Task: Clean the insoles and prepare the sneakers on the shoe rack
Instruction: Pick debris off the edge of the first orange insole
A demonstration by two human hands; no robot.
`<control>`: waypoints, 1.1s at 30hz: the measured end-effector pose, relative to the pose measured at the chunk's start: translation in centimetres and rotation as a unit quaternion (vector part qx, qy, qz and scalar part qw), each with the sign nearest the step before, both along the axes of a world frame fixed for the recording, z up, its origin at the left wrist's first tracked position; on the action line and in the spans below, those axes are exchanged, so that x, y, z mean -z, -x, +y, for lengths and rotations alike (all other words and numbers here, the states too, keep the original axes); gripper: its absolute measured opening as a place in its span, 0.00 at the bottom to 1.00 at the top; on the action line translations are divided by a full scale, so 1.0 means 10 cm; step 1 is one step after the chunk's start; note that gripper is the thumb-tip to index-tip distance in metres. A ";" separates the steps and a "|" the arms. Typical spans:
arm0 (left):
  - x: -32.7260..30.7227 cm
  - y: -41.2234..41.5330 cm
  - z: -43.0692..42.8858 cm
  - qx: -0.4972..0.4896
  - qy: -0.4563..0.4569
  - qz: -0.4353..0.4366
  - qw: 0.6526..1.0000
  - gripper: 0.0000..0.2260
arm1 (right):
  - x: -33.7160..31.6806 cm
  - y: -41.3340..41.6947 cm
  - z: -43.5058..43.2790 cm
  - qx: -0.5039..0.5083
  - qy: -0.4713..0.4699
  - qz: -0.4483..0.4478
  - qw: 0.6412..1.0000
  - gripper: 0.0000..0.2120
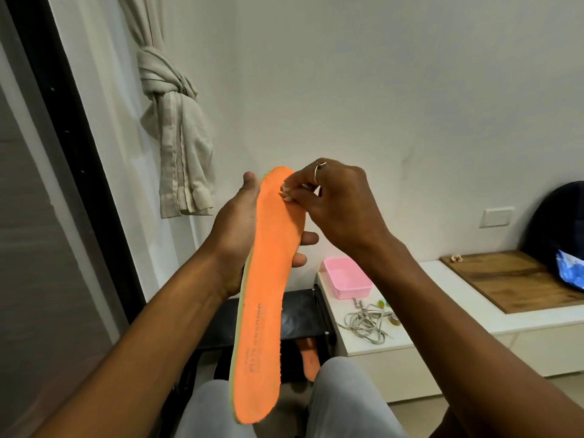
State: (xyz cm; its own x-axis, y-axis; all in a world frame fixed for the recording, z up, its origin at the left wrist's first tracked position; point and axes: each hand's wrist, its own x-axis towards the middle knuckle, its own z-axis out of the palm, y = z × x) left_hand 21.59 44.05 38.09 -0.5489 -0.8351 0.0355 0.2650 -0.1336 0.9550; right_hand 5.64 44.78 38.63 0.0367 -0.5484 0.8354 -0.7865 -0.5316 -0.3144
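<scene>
**Insole held up, pale scrap pinched at its toe**

The right grip (341,210), a ring on one finger, pinches a small pale scrap (286,195) against the toe end of the orange insole (268,279). The left grip (235,235) is wrapped round the insole from behind, thumb along one edge and fingertips showing at the other. The insole is long and fuzzy-faced, with a pale foam edge and printed lettering near the heel, and it hangs over the person's knees.

Behind it sits the black shoe rack (300,317), partly hidden, with a second orange insole (309,358) below its shelf. Beside the rack, a white surface (442,320) carries a pink plastic tray (347,278), a tangled grey cord (366,324) and a wooden board (512,279). A knotted cream curtain (177,153) hangs at the left.
</scene>
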 end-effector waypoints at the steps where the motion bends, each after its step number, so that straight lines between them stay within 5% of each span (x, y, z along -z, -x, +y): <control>1: 0.00 0.02 0.01 0.011 -0.003 -0.001 1.000 0.34 | 0.01 -0.06 0.04 -0.021 -0.010 -0.053 0.998 0.06; 5: 0.02 0.04 -0.01 0.008 -0.020 0.029 0.999 0.38 | 0.02 -0.25 0.17 -0.117 -0.114 -0.085 0.983 0.07; 9: -0.01 0.00 -0.08 -0.003 -0.041 0.036 0.999 0.43 | -0.06 -0.18 0.26 -0.232 -0.267 -0.093 0.931 0.04; 16: 0.10 0.13 -0.01 0.031 -0.041 0.038 0.998 0.35 | 0.04 -0.22 0.06 -0.004 0.005 -0.073 0.997 0.05; 22: 0.04 0.06 -0.09 -0.009 -0.040 0.029 0.999 0.41 | -0.06 -0.20 0.27 -0.218 -0.249 -0.104 0.938 0.03; 29: 0.10 0.12 -0.02 0.028 -0.004 -0.003 1.000 0.35 | 0.02 -0.17 0.08 -0.008 -0.036 -0.108 0.994 0.04; 33: 0.09 0.11 -0.04 0.026 0.000 0.008 1.000 0.34 | -0.01 -0.17 0.16 -0.079 -0.125 -0.130 0.980 0.03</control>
